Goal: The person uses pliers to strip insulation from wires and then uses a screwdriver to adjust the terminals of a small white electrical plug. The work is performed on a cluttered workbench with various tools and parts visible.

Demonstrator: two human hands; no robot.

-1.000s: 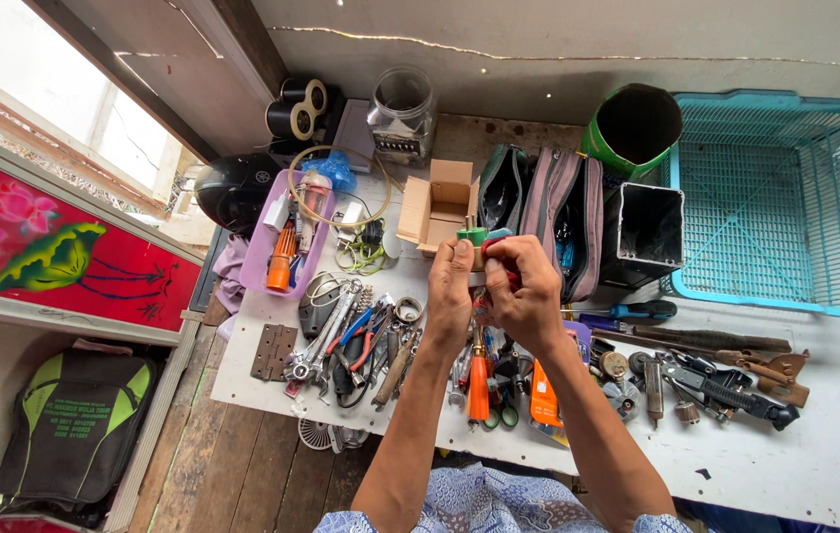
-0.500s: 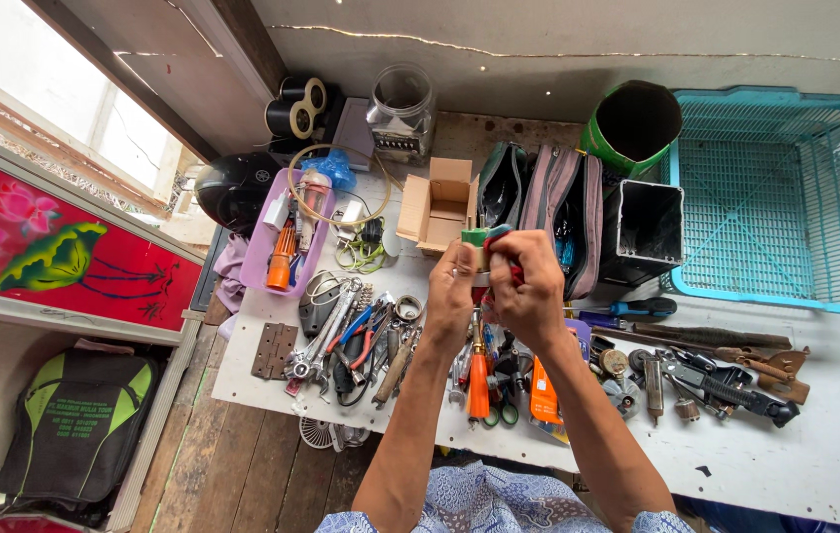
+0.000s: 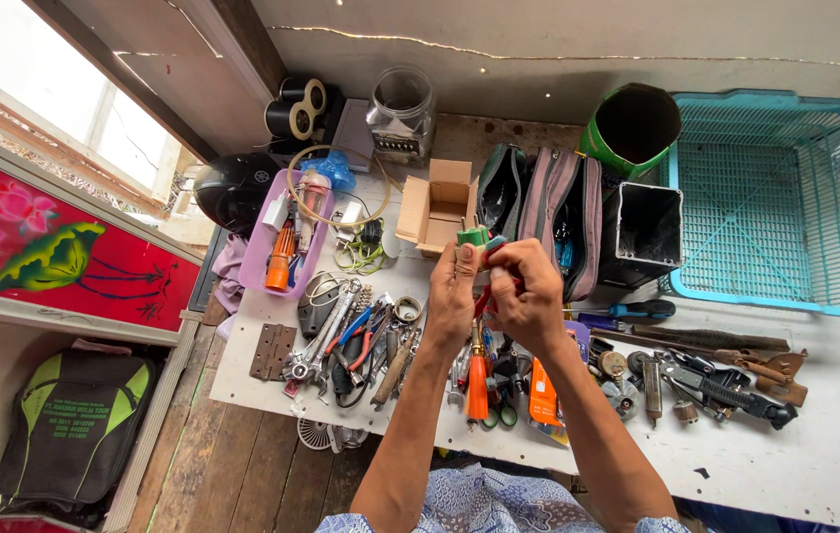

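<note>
A small green tool [image 3: 475, 238] is held above the white worktable [image 3: 834, 444], just in front of the open cardboard box [image 3: 435, 205]; the left hand [image 3: 452, 294] is curled closed around its lower part, and the right hand [image 3: 528, 291] is closed on it from the other side, fingers folded tight and the 2 hands touching. Only the green top of the tool shows above the fingers, with a red part glimpsed between the palms; its exact kind cannot be told.

Relative to the cardboard box: a purple plastic tray [image 3: 277, 259] of small items lies to its left; a clear glass jar [image 3: 401, 114] stands behind it; 2 rolls of black tape [image 3: 294, 109] are stacked behind and to the left; zipped pouches [image 3: 538, 212] stand just to its right, then a black square container [image 3: 642, 232], a green cylindrical tub [image 3: 630, 128] and a turquoise mesh basket [image 3: 775, 197] well to the right. In front of the box, pliers and wrenches [image 3: 356, 336] are spread, with an orange-handled screwdriver [image 3: 478, 385] under the hands. Far to the left a red panel painted with flowers [image 3: 45, 247] is seen, and a black and green bag [image 3: 74, 419] below it.
</note>
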